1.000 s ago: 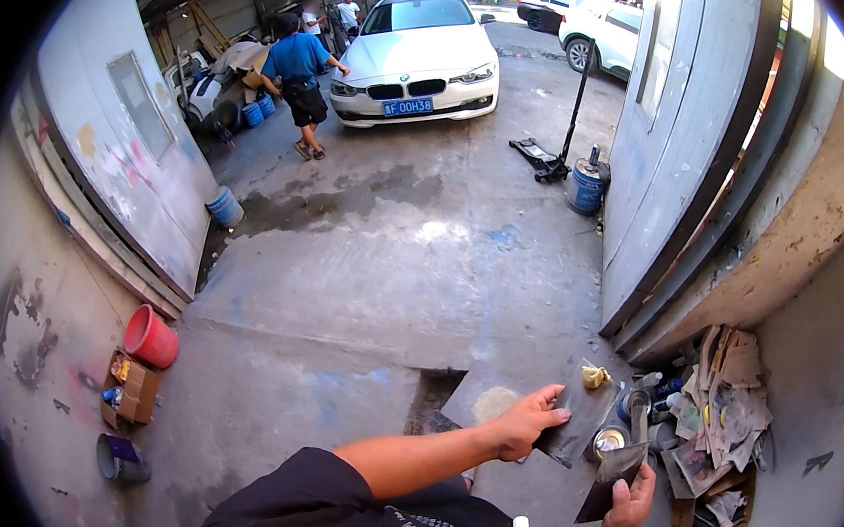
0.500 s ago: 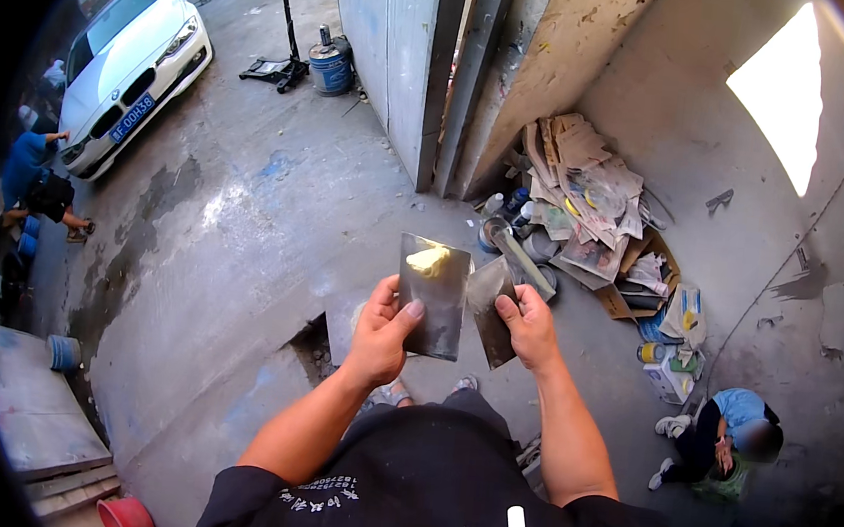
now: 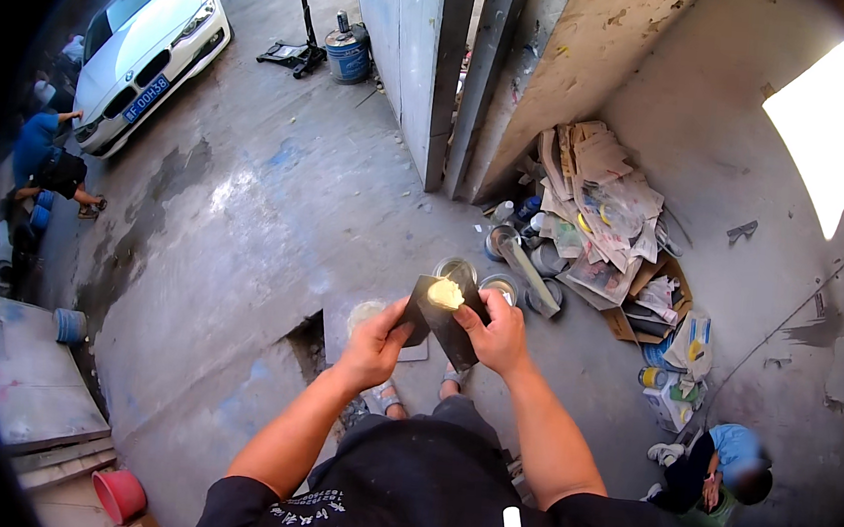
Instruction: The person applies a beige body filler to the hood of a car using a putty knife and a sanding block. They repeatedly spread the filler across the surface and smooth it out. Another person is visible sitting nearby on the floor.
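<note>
My left hand is closed on a flat dark metal putty spreader. With my right hand I grip a second dark putty spreader, whose upper part crosses the first one. A lump of pale yellow putty lies where the two blades overlap; which blade carries it I cannot tell. Just beyond the blades an open round tin stands on the ground, partly hidden by them. Another open tin is beside my right fingers.
Torn cardboard and paper are heaped against the wall, with a cardboard box beside them. A person crouches at the lower right. A white car, another person and a floor jack are farther left. A floor hole lies near my feet.
The two spreaders, apart before, now overlap. The putty, on the left spreader's top before, now sits at the crossing. My right hand has come in toward the left.
</note>
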